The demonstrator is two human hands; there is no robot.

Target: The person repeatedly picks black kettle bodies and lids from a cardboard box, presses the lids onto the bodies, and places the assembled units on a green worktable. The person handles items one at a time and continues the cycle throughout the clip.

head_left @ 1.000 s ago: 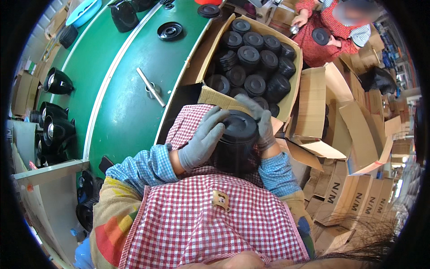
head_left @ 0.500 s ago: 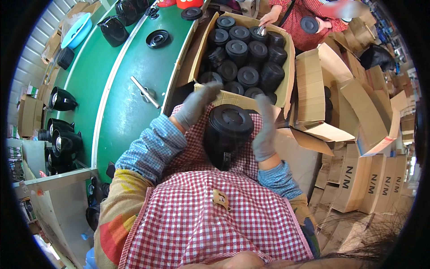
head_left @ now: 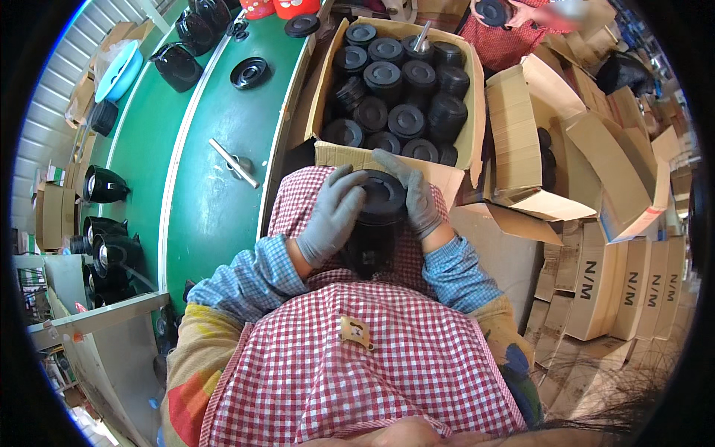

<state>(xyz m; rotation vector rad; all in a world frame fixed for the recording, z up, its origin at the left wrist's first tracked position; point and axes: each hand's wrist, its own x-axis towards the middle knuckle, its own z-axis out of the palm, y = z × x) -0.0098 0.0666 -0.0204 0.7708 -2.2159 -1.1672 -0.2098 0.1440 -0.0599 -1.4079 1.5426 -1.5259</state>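
Note:
A black jug [head_left: 370,249] with a round black lid [head_left: 384,200] stands upright between my thighs, against the checked apron. Grey knit gloves cover both hands. My left hand [head_left: 332,214] curls its fingers over the lid's left edge. On the opposite side, my right hand [head_left: 415,200] holds the lid's rim, its fingers reaching past the far edge. The lower part of the jug is partly hidden by my hands and the apron.
Just ahead, an open carton [head_left: 477,141] holds stacked black lids, with a metal tool [head_left: 422,37] on top. The green bench [head_left: 216,216] at left carries a metal T-shaped tool [head_left: 234,164], a loose lid [head_left: 249,73] and black jugs [head_left: 104,185]. Open cartons [head_left: 514,141] stand right; a co-worker [head_left: 499,33] is beyond.
My hands were raised apart above the jug; they have come down and closed on its lid. The co-worker's hand has let go of the metal tool in the carton and drawn back.

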